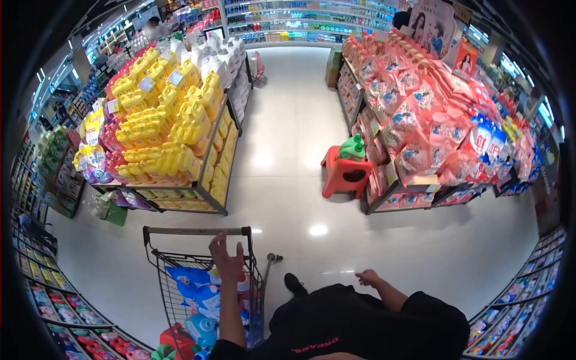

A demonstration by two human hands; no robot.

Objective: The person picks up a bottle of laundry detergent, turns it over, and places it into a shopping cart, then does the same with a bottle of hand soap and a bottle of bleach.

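My left hand (pixel 227 258) is raised over the shopping cart, fingers apart, its fingertips right at the cart's handle bar (pixel 180 230). Below that arm, the wire cart basket (pixel 171 303) holds blue bags (pixel 207 300), a light blue package (pixel 201 329) and other bright packages, partly hidden by my forearm. My right hand (pixel 368 278) hangs out in front of my body over the pale floor, fingers loosely extended with nothing in them. It is apart from the cart and the displays.
Yellow bottles (pixel 159 120) are stacked on a display ahead on the left. Pink bags (pixel 414 114) fill another display on the right. Beside it, a red stool (pixel 342 177) bears a green bottle (pixel 353 147). An aisle (pixel 288 120) runs between the displays toward lit shelves (pixel 312 24).
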